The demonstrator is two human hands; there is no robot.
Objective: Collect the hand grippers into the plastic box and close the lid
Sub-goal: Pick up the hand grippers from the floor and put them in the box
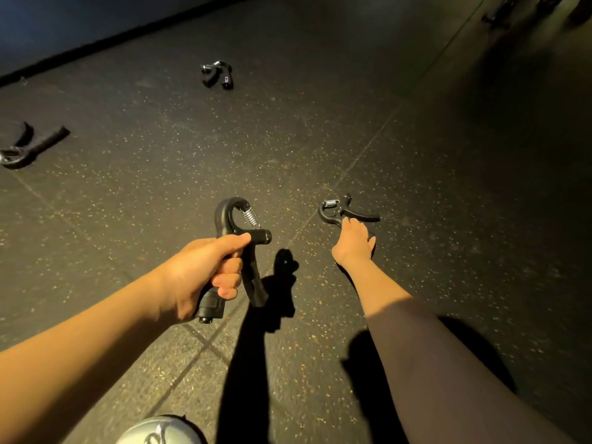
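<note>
My left hand (205,270) grips a black hand gripper (238,241) by one handle and holds it above the floor, its steel spring at the top. My right hand (352,241) reaches down to a second black hand gripper (347,213) that lies on the floor. Its fingertips touch the gripper's near handle, and I cannot see whether they curl round it. Another hand gripper (217,75) lies farther off at the upper middle, and one more hand gripper (28,145) lies at the left edge. No plastic box is in view.
The dark speckled rubber floor (160,161) has tile seams. A wall base (96,43) runs along the upper left. Dark objects (499,14) stand at the top right. A grey shoe (160,431) shows at the bottom edge.
</note>
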